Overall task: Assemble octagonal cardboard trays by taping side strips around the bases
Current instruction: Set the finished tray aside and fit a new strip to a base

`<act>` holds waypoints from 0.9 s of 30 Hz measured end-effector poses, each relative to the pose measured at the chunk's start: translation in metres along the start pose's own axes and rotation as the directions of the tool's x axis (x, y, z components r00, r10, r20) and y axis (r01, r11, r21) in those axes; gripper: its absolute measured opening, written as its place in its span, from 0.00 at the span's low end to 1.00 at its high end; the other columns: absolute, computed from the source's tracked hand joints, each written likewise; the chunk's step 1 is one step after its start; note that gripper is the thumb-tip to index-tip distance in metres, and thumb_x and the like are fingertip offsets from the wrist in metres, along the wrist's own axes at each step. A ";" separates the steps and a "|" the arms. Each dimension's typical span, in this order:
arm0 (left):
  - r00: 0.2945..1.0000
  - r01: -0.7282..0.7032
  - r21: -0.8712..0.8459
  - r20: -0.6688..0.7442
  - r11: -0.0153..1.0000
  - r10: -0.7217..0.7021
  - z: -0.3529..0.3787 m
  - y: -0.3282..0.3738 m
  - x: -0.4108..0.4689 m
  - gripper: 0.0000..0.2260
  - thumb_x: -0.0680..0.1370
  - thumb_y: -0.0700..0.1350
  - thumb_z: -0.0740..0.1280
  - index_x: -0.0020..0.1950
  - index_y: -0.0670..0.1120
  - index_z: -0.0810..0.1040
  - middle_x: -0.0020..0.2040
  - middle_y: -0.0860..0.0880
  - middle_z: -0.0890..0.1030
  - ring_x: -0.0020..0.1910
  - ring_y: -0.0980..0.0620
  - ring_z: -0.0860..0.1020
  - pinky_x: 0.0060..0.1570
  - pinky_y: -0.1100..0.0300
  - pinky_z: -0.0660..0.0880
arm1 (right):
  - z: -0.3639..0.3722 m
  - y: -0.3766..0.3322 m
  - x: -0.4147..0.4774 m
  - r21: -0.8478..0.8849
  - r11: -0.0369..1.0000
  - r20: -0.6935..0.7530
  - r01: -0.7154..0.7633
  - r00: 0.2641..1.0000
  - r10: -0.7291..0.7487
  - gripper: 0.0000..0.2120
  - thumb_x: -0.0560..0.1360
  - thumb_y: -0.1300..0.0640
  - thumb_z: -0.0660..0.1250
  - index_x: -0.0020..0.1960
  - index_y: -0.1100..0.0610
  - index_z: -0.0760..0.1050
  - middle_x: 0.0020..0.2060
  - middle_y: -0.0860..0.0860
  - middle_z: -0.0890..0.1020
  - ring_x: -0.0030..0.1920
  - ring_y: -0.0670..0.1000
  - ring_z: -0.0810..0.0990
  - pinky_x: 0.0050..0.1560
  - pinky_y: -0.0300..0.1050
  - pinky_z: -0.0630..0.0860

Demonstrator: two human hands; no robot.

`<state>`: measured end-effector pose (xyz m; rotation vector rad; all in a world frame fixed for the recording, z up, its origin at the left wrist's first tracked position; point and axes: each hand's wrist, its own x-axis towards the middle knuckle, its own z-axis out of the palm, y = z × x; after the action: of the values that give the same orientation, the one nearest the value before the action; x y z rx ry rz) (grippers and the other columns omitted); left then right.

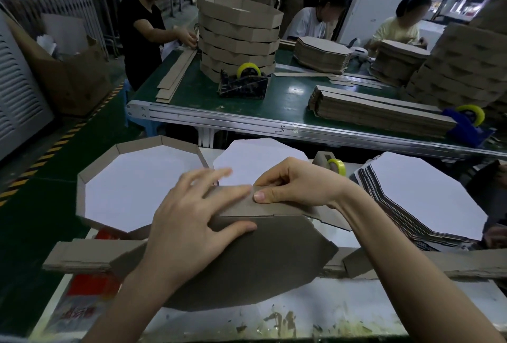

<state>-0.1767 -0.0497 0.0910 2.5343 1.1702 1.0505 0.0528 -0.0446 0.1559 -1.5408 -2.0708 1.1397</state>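
A brown octagonal cardboard base (263,260) lies tilted on the white work table in front of me. A brown side strip (277,207) stands along its far edge. My left hand (192,222) lies spread over the base and strip, fingers straight, thumb pressing the base. My right hand (299,186) pinches the strip, thumb on its outer face. A finished tray (137,186) with a white inside sits at the left. A white octagonal base (258,161) lies behind my hands.
A pile of white-faced bases (428,200) lies at the right, and a tape dispenser (333,164) stands behind my right hand. Loose strips (79,256) lie across the table. Beyond, a green conveyor (288,95) carries stacked trays (238,38), strip bundles (378,112) and dispensers; several people work there.
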 end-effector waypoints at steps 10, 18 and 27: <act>0.993 -0.087 -0.164 0.070 0.983 0.100 0.000 0.004 0.007 0.12 0.76 0.64 0.59 0.58 0.71 0.73 0.60 0.62 0.75 0.57 0.56 0.73 0.44 0.57 0.77 | -0.009 0.023 -0.012 0.027 1.000 -0.070 0.006 0.998 -0.004 0.12 0.77 0.46 0.68 0.55 0.51 0.83 0.48 0.45 0.86 0.50 0.43 0.83 0.53 0.39 0.78; 0.988 -0.101 -0.160 0.103 0.982 0.118 0.010 0.034 0.029 0.13 0.74 0.64 0.59 0.55 0.69 0.78 0.59 0.60 0.80 0.55 0.55 0.74 0.41 0.52 0.78 | -0.069 0.161 -0.010 0.466 0.771 -0.577 -0.433 0.513 0.636 0.15 0.80 0.53 0.64 0.48 0.66 0.78 0.36 0.55 0.75 0.38 0.55 0.75 0.47 0.58 0.82; 0.970 -0.145 -0.154 0.171 0.977 0.171 0.025 0.044 0.050 0.12 0.74 0.66 0.60 0.53 0.71 0.79 0.60 0.65 0.77 0.58 0.59 0.73 0.44 0.53 0.78 | -0.083 0.283 -0.025 0.328 0.480 -0.303 -0.814 0.391 0.869 0.14 0.80 0.61 0.64 0.63 0.64 0.70 0.54 0.65 0.77 0.33 0.57 0.76 0.29 0.49 0.74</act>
<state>-0.1111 -0.0399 0.1174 2.5812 0.8277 0.8745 0.3016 -0.0056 0.0014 -2.6027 -0.7853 0.9885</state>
